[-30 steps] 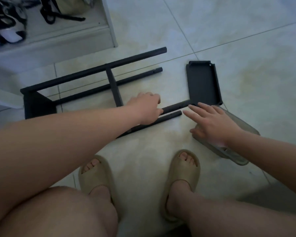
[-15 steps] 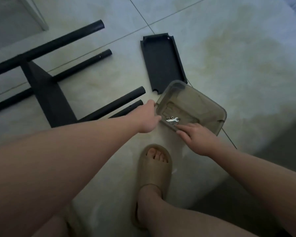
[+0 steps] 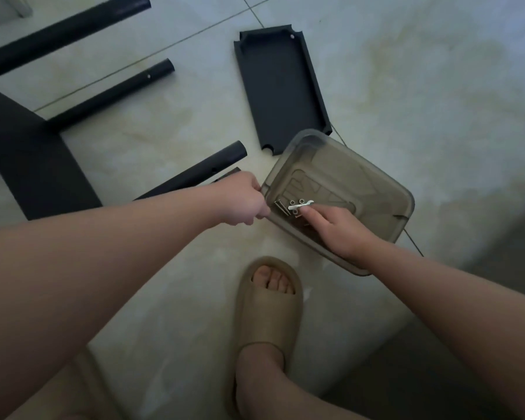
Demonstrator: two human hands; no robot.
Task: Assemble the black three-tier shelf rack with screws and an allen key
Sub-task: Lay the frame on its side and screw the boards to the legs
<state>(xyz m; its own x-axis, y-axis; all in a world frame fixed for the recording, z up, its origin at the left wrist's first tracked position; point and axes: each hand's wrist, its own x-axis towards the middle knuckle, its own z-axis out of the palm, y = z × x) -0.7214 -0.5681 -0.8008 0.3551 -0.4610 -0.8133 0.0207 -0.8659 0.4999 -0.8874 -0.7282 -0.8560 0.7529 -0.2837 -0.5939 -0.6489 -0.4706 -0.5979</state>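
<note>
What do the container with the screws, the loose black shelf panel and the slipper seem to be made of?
Container: smoky translucent plastic, probably; floor shows through its rim.
Shelf panel: matte black, painted metal or plastic; cannot tell which.
Slipper: beige foam or rubber, thick, seamless, dull.

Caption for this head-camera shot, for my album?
Reaching for screws in a clear tray beside a black shelf panel and tubes.

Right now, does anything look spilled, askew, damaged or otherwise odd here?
Nothing stands out. The screws and small spanner lie inside the translucent container, none spilled on the tiled floor. The loose black shelf tray lies flat and looks undamaged; the part-built rack frame lies on its side, as fits mid-assembly.
</note>
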